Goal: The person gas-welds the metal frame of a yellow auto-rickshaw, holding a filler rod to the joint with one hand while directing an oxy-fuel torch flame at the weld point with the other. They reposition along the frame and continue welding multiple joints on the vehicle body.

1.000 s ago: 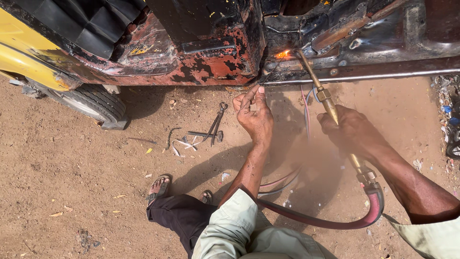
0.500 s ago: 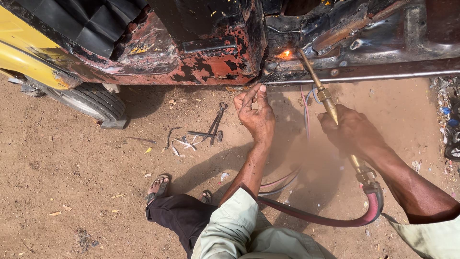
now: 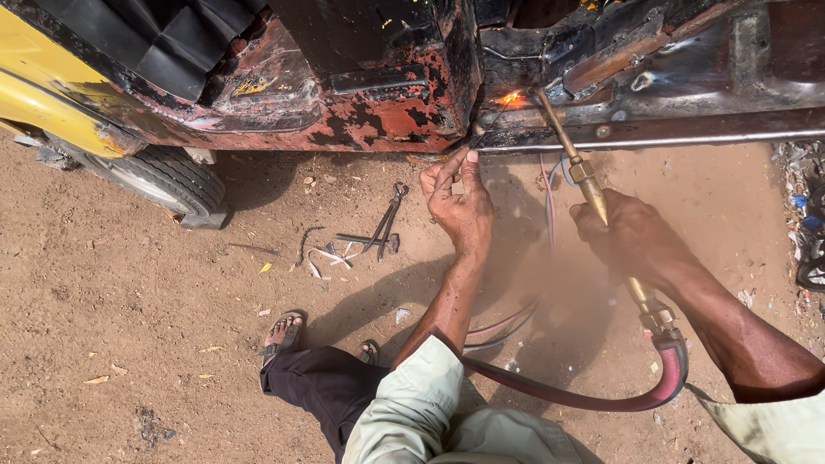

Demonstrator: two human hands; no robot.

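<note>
My right hand (image 3: 632, 236) grips a brass gas torch (image 3: 577, 163) by its handle; its tip points up at a glowing orange flame spot (image 3: 509, 100) on the rusty red and black vehicle body (image 3: 369, 103). A dark red hose (image 3: 601, 399) loops from the torch's rear toward me. My left hand (image 3: 460, 202) pinches a thin filler rod (image 3: 483, 129) that reaches up to the glowing spot. Both hands hover over sandy ground just below the vehicle's sill.
Pliers and a few metal tools (image 3: 378, 232) lie on the dirt left of my left hand. A tyre (image 3: 163, 176) and a yellow panel (image 3: 51, 103) sit at upper left. My sandalled foot (image 3: 282, 331) rests lower centre. Thin hoses (image 3: 507, 322) cross the ground.
Both hands stay in nearly the same place; the flame still burns at the seam. Nothing else has visibly moved.
</note>
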